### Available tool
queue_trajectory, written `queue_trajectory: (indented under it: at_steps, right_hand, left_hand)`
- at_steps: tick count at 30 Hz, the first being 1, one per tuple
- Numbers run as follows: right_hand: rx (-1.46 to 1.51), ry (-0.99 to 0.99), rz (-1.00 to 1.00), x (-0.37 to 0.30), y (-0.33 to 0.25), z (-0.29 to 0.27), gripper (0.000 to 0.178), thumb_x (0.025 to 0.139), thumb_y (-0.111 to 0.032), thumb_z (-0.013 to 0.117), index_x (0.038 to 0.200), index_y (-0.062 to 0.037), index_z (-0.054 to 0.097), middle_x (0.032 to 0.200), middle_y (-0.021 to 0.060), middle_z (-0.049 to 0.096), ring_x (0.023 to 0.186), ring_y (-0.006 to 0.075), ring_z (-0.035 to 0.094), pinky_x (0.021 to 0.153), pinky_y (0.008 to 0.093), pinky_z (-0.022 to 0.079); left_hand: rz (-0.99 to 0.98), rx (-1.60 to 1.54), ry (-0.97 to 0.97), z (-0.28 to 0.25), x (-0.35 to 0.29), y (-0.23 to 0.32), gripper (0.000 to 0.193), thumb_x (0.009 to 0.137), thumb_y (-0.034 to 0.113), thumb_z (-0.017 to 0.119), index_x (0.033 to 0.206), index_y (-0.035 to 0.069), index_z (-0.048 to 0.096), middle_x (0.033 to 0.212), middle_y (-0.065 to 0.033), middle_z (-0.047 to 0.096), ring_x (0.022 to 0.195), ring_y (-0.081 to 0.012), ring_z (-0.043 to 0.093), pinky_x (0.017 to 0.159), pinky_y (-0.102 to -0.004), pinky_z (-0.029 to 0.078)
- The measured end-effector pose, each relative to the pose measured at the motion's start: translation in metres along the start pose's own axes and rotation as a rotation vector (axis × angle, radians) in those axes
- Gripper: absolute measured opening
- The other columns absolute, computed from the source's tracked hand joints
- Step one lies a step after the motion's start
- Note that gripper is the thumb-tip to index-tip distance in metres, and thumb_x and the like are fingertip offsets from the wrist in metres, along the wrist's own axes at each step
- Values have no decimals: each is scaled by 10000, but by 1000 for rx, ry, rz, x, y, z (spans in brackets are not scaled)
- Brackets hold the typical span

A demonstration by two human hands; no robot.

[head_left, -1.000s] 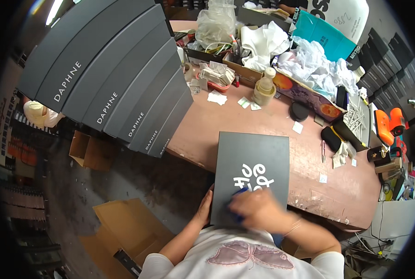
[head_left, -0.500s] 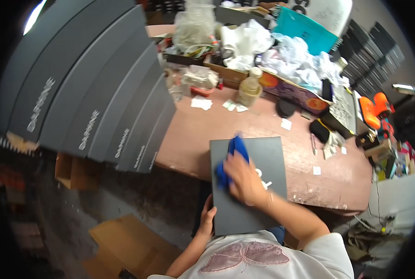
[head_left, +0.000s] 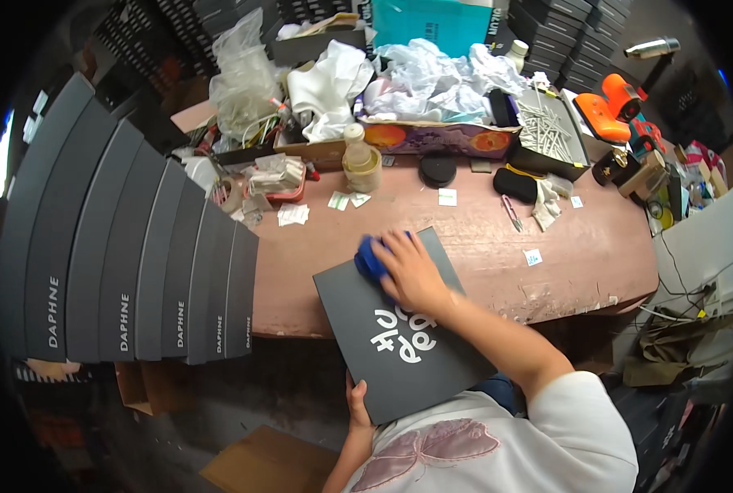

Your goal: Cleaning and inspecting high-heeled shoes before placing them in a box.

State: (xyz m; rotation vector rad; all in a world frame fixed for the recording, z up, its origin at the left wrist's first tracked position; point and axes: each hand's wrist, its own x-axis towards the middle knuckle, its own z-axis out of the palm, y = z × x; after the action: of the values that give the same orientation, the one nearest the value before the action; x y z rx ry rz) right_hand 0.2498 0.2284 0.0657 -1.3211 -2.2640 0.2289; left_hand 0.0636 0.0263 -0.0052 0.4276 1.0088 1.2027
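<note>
A flat dark grey shoebox (head_left: pixel 352 316) with white lettering on its lid is tilted in front of me, its far end over the table's near edge. My left hand (head_left: pixel 358 403) grips its near left corner, thumb on top and the other fingers hidden beneath. Bunched under the fingers of my right hand (head_left: pixel 410 269) is a blue cloth (head_left: pixel 368 260), pressed against the lid near the box's far edge. Part of the cloth is covered by that hand.
Tall grey shoeboxes (head_left: pixel 95 246) are stacked at the left. Along the table's (head_left: pixel 301 279) back stand a glue bottle (head_left: pixel 358 164), a carton (head_left: pixel 440 138) of crumpled white paper, a black round lid (head_left: pixel 438 171) and an orange tool (head_left: pixel 603 117). Cardboard (head_left: pixel 268 460) lies on the floor.
The box has turned anticlockwise, and more of its lettering shows. My right hand has moved with the blue cloth towards the lid's far edge. My left hand still holds the near left corner.
</note>
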Motion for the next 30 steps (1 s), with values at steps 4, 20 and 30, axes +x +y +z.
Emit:
queue_trajectory:
  at_steps: [4,20,30]
  right_hand:
    - [63,-376,45,-155,-56,-65,725,722,-268,707,1381,-102,456,1419,224,397,1368,408,310,1133,565,184]
    - [434,-54,395,-167,1,-64,690,811,-237,650,1432,-134,368,1421,344,297,1145,518,497,947,492,467]
    - [1501,112,617,-273,26,-110,541,868,-325,574,1359,-129,460,1294,122,557,1228,310,511,1034,428,434]
  left_hand:
    - [-97,-141,-71,-19,4,-17,710,797,409,590,1363,30,389,1243,-129,522,1118,-247,555,926,-367,474]
    - [-24,-71,12,25,-6,5,652,884,489,476,1344,28,458,1262,-115,559,1130,-254,558,939,-364,465]
    - [-84,55,-1,24,14,20,610,893,505,462,1295,48,506,1211,-89,587,1091,-233,580,910,-353,472]
